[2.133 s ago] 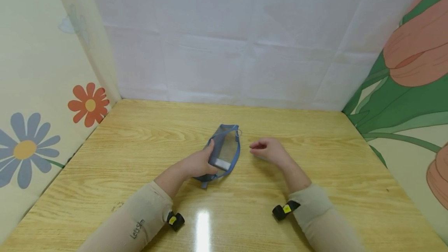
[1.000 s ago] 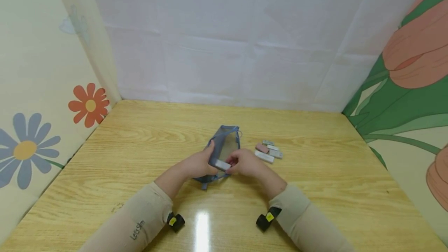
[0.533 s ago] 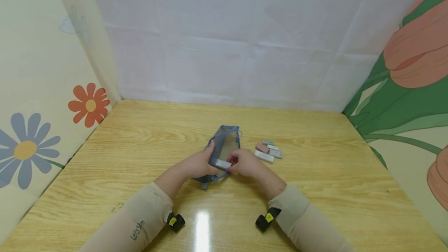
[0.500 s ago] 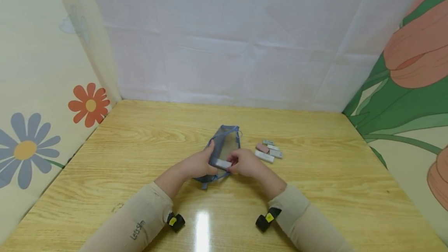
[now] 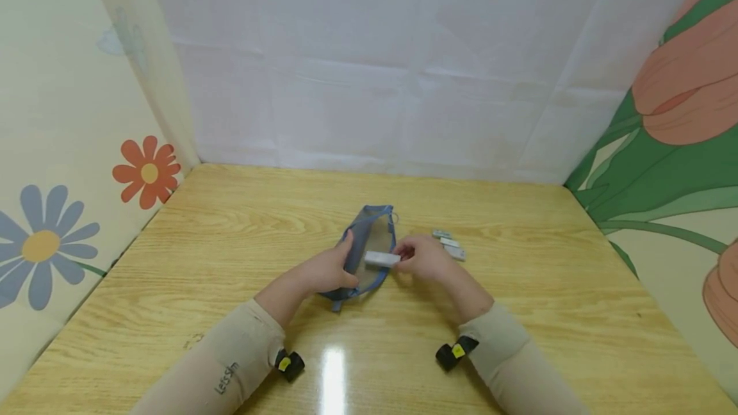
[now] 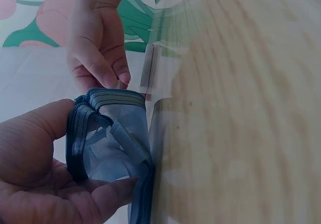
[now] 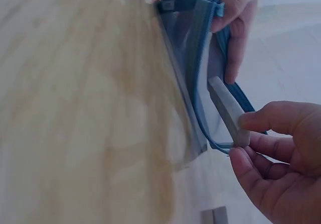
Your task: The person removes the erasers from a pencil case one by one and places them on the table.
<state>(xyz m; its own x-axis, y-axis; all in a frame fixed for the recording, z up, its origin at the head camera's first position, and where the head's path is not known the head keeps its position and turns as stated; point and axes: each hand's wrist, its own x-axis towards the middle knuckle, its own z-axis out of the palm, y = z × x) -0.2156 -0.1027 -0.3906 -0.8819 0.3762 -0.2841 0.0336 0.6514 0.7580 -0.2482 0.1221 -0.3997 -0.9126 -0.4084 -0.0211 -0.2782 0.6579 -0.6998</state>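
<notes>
A blue mesh zip pouch lies on the table with its mouth spread wide. My left hand holds the pouch's near-left side; in the left wrist view its thumb and fingers grip the zip edges. My right hand pinches one end of a white eraser-like block between thumb and fingers. In the right wrist view the block slants across the pouch's mouth, its far end still within the opening. Whether other things lie deeper in the pouch I cannot tell.
Several small blocks lie on the wooden table just beyond my right hand, which partly hides that group. A white sheet hangs behind the table. Flower-painted walls stand at both sides.
My right hand came from the right into the pouch, took the white block's end, and has lifted it up and rightward. The left hand and the pouch have stayed nearly still.
</notes>
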